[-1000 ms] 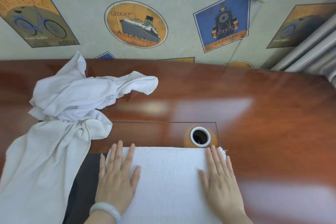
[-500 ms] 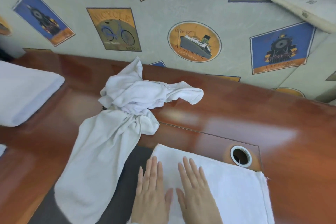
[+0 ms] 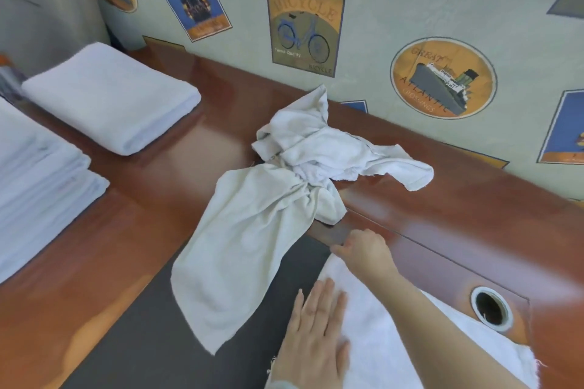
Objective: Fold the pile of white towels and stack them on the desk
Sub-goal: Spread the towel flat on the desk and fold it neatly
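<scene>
Slick bench: our left grip presses the towel flat, our right grip pinches its corner; we risk skewing it.

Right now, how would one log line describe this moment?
flat towel: mid-fold | left hand: pressing flat on it | right hand: gripping its far corner | crumpled pile: behind, untouched | folded towels: at left

Towel: spread flat on counter.
Left grip: flat, pressing towel.
Right grip: curled on towel's far corner.
Pile: crumpled, beyond the grips.
Stack: folded, far left.
Folded towel: behind stack.
</scene>
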`<act>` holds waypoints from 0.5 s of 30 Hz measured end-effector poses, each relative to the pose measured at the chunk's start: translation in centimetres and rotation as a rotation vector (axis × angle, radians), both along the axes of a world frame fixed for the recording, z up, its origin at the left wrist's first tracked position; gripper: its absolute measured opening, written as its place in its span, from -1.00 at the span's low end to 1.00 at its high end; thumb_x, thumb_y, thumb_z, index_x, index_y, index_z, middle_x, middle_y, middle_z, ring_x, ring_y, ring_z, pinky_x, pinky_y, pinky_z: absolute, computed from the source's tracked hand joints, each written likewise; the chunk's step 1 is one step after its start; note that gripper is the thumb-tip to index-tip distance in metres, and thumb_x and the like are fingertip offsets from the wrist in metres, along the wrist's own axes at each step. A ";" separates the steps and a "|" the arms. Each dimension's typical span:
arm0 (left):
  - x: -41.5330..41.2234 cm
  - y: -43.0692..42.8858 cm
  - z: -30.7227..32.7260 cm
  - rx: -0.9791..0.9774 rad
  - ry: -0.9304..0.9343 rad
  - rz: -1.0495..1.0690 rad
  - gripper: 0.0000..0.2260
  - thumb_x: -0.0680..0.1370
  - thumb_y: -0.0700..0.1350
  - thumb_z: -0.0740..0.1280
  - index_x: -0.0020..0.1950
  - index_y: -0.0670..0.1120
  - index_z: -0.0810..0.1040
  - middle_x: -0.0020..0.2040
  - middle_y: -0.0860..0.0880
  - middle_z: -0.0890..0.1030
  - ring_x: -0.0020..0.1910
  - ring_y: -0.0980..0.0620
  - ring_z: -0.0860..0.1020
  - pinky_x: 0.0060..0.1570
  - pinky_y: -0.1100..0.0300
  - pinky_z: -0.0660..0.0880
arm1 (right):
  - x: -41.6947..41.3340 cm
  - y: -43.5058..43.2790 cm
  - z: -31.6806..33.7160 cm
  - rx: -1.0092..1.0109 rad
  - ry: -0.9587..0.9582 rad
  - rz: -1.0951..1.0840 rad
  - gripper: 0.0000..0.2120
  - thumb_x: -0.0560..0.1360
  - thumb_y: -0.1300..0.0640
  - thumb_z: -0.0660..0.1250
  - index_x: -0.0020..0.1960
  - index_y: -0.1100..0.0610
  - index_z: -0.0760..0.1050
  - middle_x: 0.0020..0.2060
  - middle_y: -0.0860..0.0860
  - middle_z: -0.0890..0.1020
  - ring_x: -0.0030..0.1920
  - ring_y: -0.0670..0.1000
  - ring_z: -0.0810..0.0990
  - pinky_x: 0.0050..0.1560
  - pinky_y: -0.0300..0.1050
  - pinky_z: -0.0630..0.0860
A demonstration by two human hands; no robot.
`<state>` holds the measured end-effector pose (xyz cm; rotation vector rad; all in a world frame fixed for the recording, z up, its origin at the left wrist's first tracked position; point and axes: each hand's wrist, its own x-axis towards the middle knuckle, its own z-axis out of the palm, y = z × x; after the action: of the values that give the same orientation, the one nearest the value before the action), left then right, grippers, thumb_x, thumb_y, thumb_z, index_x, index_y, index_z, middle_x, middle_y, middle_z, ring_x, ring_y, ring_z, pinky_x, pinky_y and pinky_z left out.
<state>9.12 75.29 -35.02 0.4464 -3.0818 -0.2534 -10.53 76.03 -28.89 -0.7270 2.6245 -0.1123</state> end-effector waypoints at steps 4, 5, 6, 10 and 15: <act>0.0 0.1 0.4 0.025 0.018 0.012 -0.35 0.46 0.13 0.24 0.51 -0.11 0.37 0.55 -0.20 0.26 0.53 -0.15 0.25 0.36 -0.14 0.20 | -1.1 -1.1 -0.4 0.021 -0.210 -0.097 -0.62 0.43 0.00 0.40 -0.42 0.08 0.29 -0.44 -0.04 0.35 -0.36 0.04 0.36 -0.36 -0.15 0.25; 0.1 0.2 0.5 0.029 0.025 0.014 -0.35 0.48 0.13 0.23 0.52 -0.11 0.35 0.56 -0.19 0.23 0.54 -0.15 0.22 0.38 -0.14 0.19 | -1.2 -1.3 -0.3 0.011 -0.273 -0.137 -0.64 0.43 0.03 0.42 -0.40 0.09 0.33 -0.44 -0.04 0.37 -0.39 0.02 0.35 -0.38 -0.15 0.25; 0.1 0.2 0.7 0.036 0.025 0.018 -0.35 0.49 0.13 0.22 0.54 -0.11 0.32 0.57 -0.19 0.20 0.55 -0.15 0.19 0.39 -0.14 0.17 | -1.4 -1.4 -0.4 -0.029 -0.321 -0.185 -0.70 0.44 0.07 0.44 -0.37 0.12 0.39 -0.42 -0.02 0.41 -0.38 0.01 0.39 -0.38 -0.16 0.29; 0.2 0.2 1.0 0.060 0.022 0.029 -0.36 0.53 0.13 0.20 0.56 -0.11 0.26 0.59 -0.18 0.13 0.57 -0.16 0.12 0.41 -0.15 0.13 | -1.0 -1.3 -0.3 -0.261 -0.325 -0.333 -0.87 0.45 0.17 0.47 -0.20 0.18 0.55 -0.32 0.02 0.56 -0.33 0.03 0.47 -0.32 -0.16 0.37; 0.2 0.3 0.7 0.063 0.021 0.031 -0.32 0.53 0.14 0.22 0.58 -0.12 0.21 0.60 -0.19 0.10 0.59 -0.15 0.08 0.42 -0.15 0.11 | -0.1 -1.3 -1.0 -0.410 -0.273 -0.439 -0.85 0.42 0.13 0.50 -0.26 0.08 0.55 -0.36 -0.05 0.57 -0.36 -0.02 0.46 0.02 0.08 0.50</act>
<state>9.36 75.56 -34.33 0.4899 -3.0512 -0.3534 -10.60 74.77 -29.86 -0.2164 2.4691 -0.8325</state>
